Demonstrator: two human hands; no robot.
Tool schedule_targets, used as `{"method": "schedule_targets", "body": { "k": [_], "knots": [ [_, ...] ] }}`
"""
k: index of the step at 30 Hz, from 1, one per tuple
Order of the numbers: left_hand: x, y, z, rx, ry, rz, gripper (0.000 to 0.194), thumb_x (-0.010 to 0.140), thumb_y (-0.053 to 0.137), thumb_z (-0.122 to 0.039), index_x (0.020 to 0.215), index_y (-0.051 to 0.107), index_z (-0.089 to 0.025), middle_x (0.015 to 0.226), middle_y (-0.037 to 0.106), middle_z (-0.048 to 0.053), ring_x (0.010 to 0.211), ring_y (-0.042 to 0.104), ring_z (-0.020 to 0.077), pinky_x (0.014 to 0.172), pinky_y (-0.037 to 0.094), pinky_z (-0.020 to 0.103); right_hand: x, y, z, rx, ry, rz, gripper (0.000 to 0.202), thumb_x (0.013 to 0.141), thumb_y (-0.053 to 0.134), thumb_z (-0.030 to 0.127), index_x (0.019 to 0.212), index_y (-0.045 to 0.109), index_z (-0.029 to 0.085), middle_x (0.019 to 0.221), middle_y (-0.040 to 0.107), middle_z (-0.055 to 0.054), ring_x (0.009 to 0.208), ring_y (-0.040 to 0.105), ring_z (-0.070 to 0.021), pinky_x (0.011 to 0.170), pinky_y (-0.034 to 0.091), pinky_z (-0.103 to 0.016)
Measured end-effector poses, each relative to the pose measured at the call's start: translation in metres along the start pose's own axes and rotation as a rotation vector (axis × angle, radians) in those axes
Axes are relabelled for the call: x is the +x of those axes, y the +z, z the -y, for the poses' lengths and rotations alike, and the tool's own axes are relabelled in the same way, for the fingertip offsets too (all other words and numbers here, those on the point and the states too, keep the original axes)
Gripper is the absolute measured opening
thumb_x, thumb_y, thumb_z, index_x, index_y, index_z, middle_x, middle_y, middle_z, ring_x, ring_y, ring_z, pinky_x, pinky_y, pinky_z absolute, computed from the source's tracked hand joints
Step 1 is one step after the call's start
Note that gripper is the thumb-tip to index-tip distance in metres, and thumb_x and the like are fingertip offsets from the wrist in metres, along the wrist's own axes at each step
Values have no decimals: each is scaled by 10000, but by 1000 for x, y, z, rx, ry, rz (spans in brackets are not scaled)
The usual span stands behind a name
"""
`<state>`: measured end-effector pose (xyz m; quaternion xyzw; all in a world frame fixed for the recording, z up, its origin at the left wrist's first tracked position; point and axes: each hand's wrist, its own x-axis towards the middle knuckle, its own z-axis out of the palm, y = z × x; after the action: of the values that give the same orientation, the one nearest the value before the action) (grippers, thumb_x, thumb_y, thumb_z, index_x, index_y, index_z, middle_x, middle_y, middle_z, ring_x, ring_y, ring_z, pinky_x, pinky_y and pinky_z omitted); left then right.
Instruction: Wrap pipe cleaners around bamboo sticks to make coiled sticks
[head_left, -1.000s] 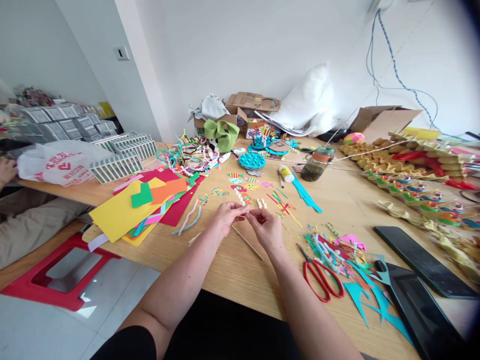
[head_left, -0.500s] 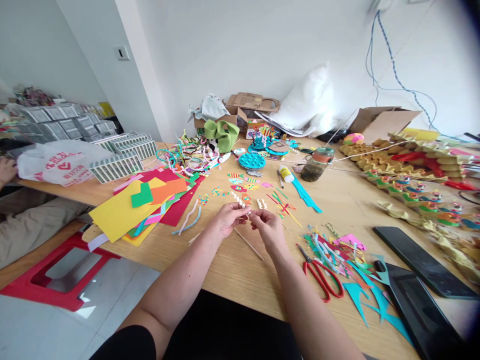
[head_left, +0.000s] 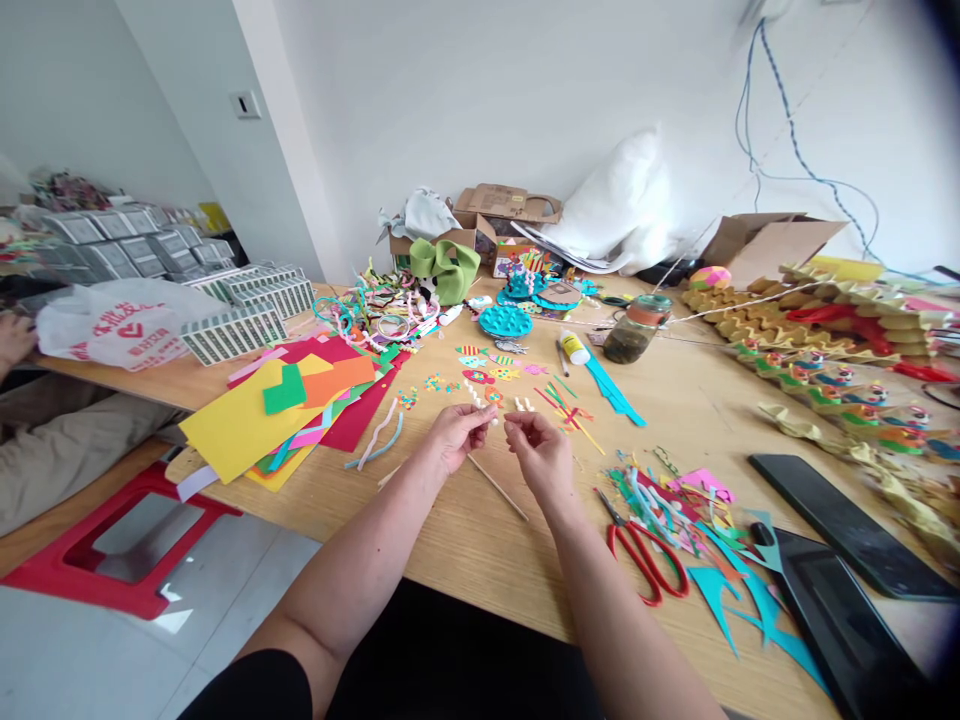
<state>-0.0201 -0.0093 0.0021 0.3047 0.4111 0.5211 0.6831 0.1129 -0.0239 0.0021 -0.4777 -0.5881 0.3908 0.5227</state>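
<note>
Left hand [head_left: 456,438] — pinching white piece [head_left: 494,421] | right hand [head_left: 541,452] — loosely curled, near

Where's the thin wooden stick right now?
In the head view's lower middle, the thin wooden stick lies on the table, on the near side of the left hand and right hand, left of the red-handled scissors.

Pinched in my left hand [head_left: 455,438], the small white piece [head_left: 494,421] looks matt. Below that grip I see a smooth wood tabletop [head_left: 450,530], faintly sheeny; rightward, glossy red scissor handles [head_left: 643,558]; beyond, a shiny glass jar [head_left: 631,345]; leftward, matt coloured paper [head_left: 240,425].
</note>
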Motion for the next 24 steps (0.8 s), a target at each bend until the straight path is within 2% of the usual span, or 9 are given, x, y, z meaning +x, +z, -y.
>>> {"method": "schedule_targets", "body": {
  "k": [3, 7, 17, 24],
  "knots": [
    [1, -1, 0, 17, 9, -7, 348, 525, 786, -380, 588, 567, -118, 497, 482, -46, 417, 399, 22, 417, 255, 178, -2, 1, 0, -85, -148, 10, 201, 775, 550, 304, 878, 639, 156, 716, 629, -44, 593, 552, -129, 589, 468, -270],
    [0, 0, 0, 46, 14, -19, 376, 521, 784, -393, 561, 524, -126, 474, 471, -51, 400, 392, 23, 412, 250, 178, -4, 3, -1, -125, -250, 42, 160, 797, 539, 255, 888, 649, 182, 767, 650, -42, 660, 595, -143, 640, 489, -283],
    [0, 1, 2, 114, 61, -27, 408, 530, 768, -427, 526, 481, -137, 424, 429, -63, 370, 348, 26, 391, 210, 194, -7, 5, -1, -204, -311, 42, 98, 811, 530, 228, 826, 610, 173, 753, 642, -40, 659, 603, -145, 641, 495, -282],
    [-3, 3, -2, 60, -16, 42, 381, 574, 740, -449, 598, 558, -116, 485, 480, -41, 402, 405, 28, 419, 264, 184, -6, 3, -2, -215, -290, 33, 110, 811, 512, 234, 816, 600, 168, 739, 637, -41, 641, 594, -142, 625, 481, -275]
  ]
}}
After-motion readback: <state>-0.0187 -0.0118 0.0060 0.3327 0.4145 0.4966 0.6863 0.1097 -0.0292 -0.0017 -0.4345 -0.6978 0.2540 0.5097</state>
